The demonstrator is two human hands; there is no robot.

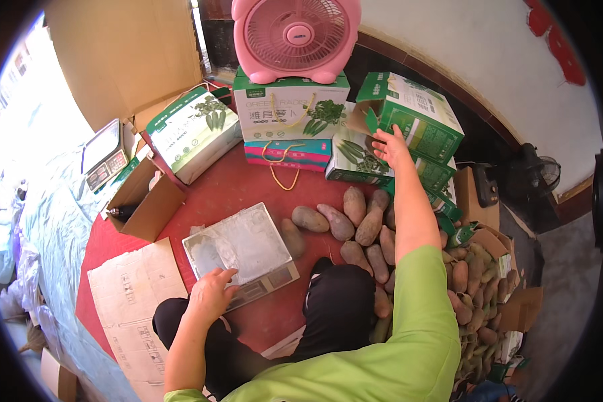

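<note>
A bench scale with a worn grey metal top [238, 244] sits in front of my crossed legs, a crumpled film of clear plastic on its plate. My left hand [212, 293] rests at its near left edge, fingers loosely apart and holding nothing. Farther off to the right, my right hand [390, 146] is stretched out with spread fingers beside a green and white carton [419, 124]. That carton has an open flap on its left end; whether my fingertips touch it I cannot tell. Below my right arm lies a group of sweet potatoes [342, 221] on the red floor covering [208, 184].
A pink fan [298, 33] stands on a white and green box [281, 107]. To the left are another carton [197, 130], a second scale [104, 157], an open brown box [144, 204] and flattened cardboard [137, 281]. A large heap of produce [479, 288] lies at right.
</note>
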